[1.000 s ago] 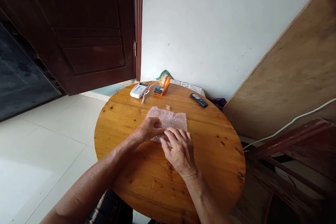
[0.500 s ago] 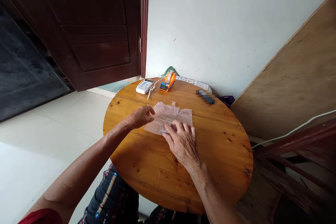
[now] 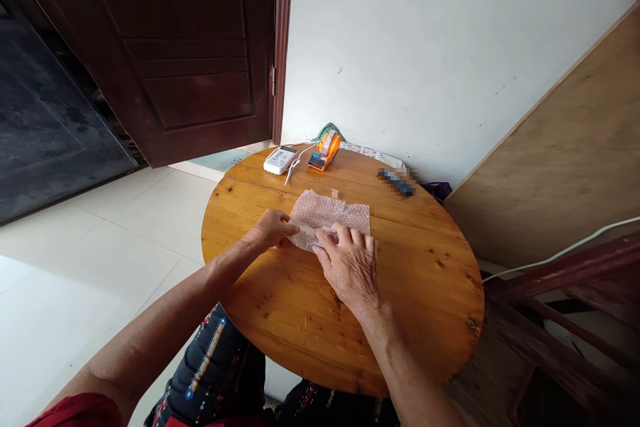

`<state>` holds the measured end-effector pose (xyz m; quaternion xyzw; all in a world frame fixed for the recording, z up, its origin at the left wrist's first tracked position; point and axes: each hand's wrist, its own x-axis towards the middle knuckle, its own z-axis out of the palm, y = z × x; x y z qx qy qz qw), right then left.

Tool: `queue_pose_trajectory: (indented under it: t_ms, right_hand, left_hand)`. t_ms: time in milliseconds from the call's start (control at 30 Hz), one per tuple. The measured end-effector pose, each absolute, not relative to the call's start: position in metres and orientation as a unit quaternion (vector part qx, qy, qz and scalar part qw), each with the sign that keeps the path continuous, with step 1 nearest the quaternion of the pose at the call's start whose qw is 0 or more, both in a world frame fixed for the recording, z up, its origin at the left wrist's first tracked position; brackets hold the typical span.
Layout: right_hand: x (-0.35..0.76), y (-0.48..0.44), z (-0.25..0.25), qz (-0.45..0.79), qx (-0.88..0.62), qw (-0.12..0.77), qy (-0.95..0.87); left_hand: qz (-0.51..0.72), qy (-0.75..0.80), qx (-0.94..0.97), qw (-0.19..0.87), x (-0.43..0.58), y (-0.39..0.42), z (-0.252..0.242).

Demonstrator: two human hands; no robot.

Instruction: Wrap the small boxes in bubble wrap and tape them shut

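A sheet of clear bubble wrap (image 3: 330, 208) lies on the round wooden table (image 3: 300, 320), its near part folded up. At its left edge my left hand (image 3: 274, 228) pinches the wrap between thumb and fingers. My right hand (image 3: 350, 263) rests on the near right part of the wrap, palm down, with its fingers bent and apart. What lies under the right fingers is hidden.
Toward the table's far edge are a white device (image 3: 280, 160) with a white cord, an orange tape dispenser (image 3: 326, 152) and a blurred dark object (image 3: 397, 182). A small tape piece (image 3: 335, 193) lies just beyond the wrap. A wall stands behind.
My left hand has closed on the left edge of the wrap. The near left part of the wrap has been folded inward. My right hand has barely moved.
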<state>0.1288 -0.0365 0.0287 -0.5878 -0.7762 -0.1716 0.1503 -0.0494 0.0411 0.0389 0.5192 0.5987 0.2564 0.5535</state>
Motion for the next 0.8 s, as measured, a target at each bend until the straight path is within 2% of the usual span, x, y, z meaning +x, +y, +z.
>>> queue_pose_trajectory:
  t_ms: [367, 500, 800]
  right_hand:
    - [0.124, -0.035, 0.034, -0.161, -0.593, 0.134, -0.778]
    - [0.125, -0.037, 0.035, -0.148, -0.585, 0.145, -0.784]
    - [0.137, -0.044, 0.040, -0.054, -0.561, 0.288, -0.774]
  left_hand:
    - [0.347, 0.494, 0.479, 0.637, -0.029, 0.025, 0.045]
    - [0.357, 0.468, 0.496, 0.638, -0.014, 0.022, 0.047]
    - [0.292, 0.446, 0.568, 0.627, -0.004, 0.014, 0.061]
